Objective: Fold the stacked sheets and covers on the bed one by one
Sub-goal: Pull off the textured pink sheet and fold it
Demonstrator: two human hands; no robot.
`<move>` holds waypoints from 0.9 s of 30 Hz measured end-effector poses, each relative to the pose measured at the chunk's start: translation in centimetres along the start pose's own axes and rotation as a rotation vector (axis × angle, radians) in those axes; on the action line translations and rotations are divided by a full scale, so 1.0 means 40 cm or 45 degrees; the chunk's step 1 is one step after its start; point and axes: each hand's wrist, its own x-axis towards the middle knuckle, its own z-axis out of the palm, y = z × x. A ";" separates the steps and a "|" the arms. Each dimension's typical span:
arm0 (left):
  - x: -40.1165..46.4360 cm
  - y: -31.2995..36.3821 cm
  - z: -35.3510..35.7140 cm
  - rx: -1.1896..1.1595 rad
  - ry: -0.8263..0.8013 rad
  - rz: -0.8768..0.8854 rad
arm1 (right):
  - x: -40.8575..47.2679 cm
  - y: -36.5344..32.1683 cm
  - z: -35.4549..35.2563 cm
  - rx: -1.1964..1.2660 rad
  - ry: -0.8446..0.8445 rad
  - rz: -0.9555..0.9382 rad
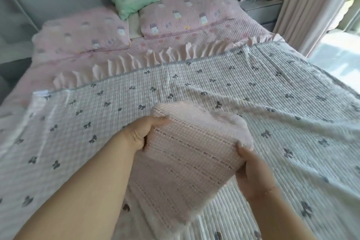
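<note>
Pink waffle-weave cover already folded into a thick bundle, held up over the near half of the bed, gripped on its left edge by the left hand with thumb on top, and clasped at the right corner by the right hand, fingers curled round the fabric. One piece looking done, then, and ready for setting aside. Underneath, still spread flat and unfolded, the white quilted cover with grey bows, rumpled into loose ridges toward the right. Beyond its far hem, a pink ruffled sheet, also unfolded. Probably most of the work left. Room to put the bundle down toward the pillows, or on the flat left stretch. Right bed edge close to the curtain, cover drooping over it; near edge out of sight.
</note>
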 end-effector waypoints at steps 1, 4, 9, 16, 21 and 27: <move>-0.043 0.010 -0.002 -0.068 -0.009 0.064 | -0.019 -0.054 0.028 -0.061 -0.038 -0.067; -0.149 0.023 -0.015 -0.272 -0.066 0.229 | -0.064 -0.188 0.115 -0.393 -0.216 -0.276; -0.225 0.048 -0.010 -0.413 0.163 0.335 | -0.048 -0.291 0.234 -0.853 -0.401 -0.167; -0.312 0.242 -0.020 -0.347 0.267 0.916 | -0.044 -0.432 0.386 -0.700 -0.460 -0.525; -0.326 0.173 -0.043 -0.379 0.338 0.849 | -0.043 -0.415 0.361 -0.857 -0.355 -0.480; -0.269 -0.166 -0.031 -0.181 0.460 0.027 | -0.008 -0.173 0.143 -1.461 -0.278 0.058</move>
